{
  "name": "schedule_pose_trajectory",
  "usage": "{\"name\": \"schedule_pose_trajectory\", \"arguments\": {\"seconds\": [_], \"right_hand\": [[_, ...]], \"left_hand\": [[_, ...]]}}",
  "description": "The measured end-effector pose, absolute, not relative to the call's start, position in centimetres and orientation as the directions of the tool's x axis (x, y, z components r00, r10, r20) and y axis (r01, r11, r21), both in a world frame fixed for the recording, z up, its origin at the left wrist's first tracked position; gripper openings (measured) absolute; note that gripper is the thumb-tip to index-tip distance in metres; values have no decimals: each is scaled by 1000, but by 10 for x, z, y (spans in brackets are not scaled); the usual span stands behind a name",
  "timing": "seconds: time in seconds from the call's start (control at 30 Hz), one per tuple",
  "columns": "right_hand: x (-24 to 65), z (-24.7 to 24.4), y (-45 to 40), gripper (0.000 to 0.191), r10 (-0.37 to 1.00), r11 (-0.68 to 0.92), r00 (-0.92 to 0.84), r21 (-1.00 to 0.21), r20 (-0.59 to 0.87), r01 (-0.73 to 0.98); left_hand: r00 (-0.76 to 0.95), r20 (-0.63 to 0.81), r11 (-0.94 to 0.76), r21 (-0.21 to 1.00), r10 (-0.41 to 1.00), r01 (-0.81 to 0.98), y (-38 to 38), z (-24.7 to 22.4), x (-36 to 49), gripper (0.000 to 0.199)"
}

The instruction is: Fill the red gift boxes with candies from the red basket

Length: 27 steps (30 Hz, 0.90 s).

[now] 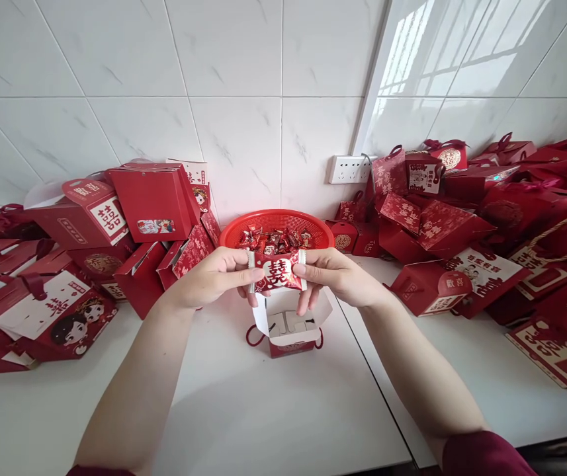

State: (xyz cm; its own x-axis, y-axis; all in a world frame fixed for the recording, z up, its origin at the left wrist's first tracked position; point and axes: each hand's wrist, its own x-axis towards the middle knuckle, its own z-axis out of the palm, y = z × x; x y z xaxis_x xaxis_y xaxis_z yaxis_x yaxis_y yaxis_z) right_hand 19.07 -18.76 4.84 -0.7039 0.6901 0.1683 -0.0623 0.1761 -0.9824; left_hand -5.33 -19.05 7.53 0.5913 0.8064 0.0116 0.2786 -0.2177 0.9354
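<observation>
Between both hands I hold up a red wrapped candy [278, 272] with a white double-happiness print and crimped clear ends. My left hand [216, 276] pinches its left end, and my right hand [331, 276] pinches the right end. Below and slightly beyond my fingers stands a small open gift box [292, 348], its white flaps raised and red cord loops at its sides. Part of the box's inside is hidden by my fingers. Just behind the candy sits a red plastic basket [243, 225] holding many wrapped candies [283, 240].
Red gift boxes [72, 314] are piled on the left of the white table [263, 410], and more red boxes and bags [432, 284] crowd the right. A socket strip [350, 170] is fixed to the tiled wall [233, 132]. A seam runs across the tabletop at right.
</observation>
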Motion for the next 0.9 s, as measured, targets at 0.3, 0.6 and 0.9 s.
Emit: {"name": "schedule_pose_trajectory", "arguments": {"seconds": [0.3, 0.6, 0.9], "right_hand": [[192, 45, -186, 34, 680, 212, -709, -976, 185, -51], [202, 46, -185, 17, 713, 623, -655, -655, 250, 427], [209, 36, -176, 21, 746, 603, -661, -504, 81, 619]], "left_hand": [[604, 19, -241, 927, 797, 289, -190, 75, -53, 28], [478, 0, -367, 640, 878, 675, -188, 61, -44, 35], [379, 182, -420, 354, 908, 836, -148, 29, -57, 44]]}}
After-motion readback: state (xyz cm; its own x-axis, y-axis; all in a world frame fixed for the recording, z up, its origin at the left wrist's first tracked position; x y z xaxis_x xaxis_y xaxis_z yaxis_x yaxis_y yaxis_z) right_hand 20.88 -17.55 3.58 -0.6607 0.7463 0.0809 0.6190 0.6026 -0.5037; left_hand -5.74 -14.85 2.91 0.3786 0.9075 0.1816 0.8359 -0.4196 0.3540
